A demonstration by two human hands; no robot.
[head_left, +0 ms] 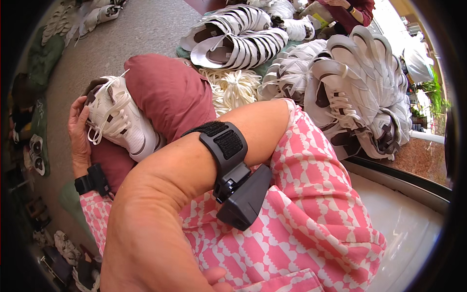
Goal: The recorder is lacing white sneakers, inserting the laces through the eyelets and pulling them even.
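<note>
A white sneaker [119, 119] with pale laces and dark trim leans against my maroon-clad knee at the left. My left hand [80, 129] grips it around the heel side, fingers bent at its collar. Loose lace loops hang over the shoe's tongue. My right arm crosses in front of me, and my right hand [151, 246] is close to the camera at the lower edge, bent down at the wrist. Only a bit of its fingers shows over my pink patterned clothing, so its grip is hidden. Black devices are strapped on both wrists.
A bundle of cream laces [233, 87] lies beyond my knees. Stacked white shoes [238, 44] stand behind it, with a large pile of sneakers [360, 87] at the right. Another person's arm [357, 14] shows at the top. More shoes [36, 151] lie along the left.
</note>
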